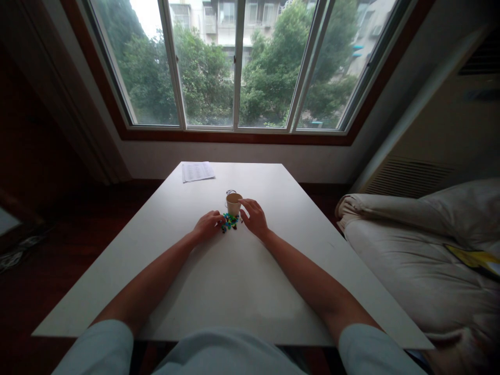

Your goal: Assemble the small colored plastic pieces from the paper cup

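A small tan cup [233, 206] stands upright on the white table [234, 281], with a pile of small green, blue, yellow and dark pieces [229, 223] just in front of it. My left hand [208, 225] rests at the left side of the pile, its fingers curled together against the pieces. Whatever those fingertips pinch is too small to make out. To the right of the cup is my right hand [254, 216], its fingertips at the rim and its thumb lower and apart from them. The pieces are too tiny for me to tell their kind.
Behind the cup lies a thin, dark looped thing [231, 192]. Printed paper sheets [198, 171] lie at the table's far left corner. A wide window [234, 78] faces me beyond the table. On the right is a padded, pale cover [402, 234].
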`<state>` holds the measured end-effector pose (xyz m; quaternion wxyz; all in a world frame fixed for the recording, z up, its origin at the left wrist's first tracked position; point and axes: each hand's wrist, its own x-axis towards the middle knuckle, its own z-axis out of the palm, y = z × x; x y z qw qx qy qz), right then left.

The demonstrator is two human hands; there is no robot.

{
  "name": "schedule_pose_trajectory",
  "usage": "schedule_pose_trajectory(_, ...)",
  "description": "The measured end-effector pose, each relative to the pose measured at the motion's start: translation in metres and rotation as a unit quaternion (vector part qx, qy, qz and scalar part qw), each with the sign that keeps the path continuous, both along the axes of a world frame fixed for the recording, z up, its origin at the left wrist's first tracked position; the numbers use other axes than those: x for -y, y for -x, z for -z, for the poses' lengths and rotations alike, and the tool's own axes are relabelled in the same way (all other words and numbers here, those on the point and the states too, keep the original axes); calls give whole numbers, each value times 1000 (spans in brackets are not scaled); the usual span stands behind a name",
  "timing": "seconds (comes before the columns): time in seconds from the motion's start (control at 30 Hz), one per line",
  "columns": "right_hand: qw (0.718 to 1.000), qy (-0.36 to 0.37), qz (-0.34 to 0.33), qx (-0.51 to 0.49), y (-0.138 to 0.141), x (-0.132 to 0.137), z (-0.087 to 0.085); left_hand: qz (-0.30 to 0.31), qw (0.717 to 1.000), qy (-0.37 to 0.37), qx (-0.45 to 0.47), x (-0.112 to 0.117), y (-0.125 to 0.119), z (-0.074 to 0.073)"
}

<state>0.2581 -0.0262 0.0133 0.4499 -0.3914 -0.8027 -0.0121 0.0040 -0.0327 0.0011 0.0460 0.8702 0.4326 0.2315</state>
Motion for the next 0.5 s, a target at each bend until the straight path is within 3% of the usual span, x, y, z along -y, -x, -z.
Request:
schedule_pose_trajectory(0.23, 999, -1, -21, 47, 5, -8, 6, 4, 1000, -3, 1, 0, 0, 2)
schedule_pose_trajectory(0.4, 1000, -8, -4, 12, -3, 1, 2, 2, 1000, 1, 0, -2, 1, 4)
schedule_pose_trajectory(0.5, 999, 14, -26, 31, -7, 6, 2, 6, 1000, 4, 4, -1, 2, 3)
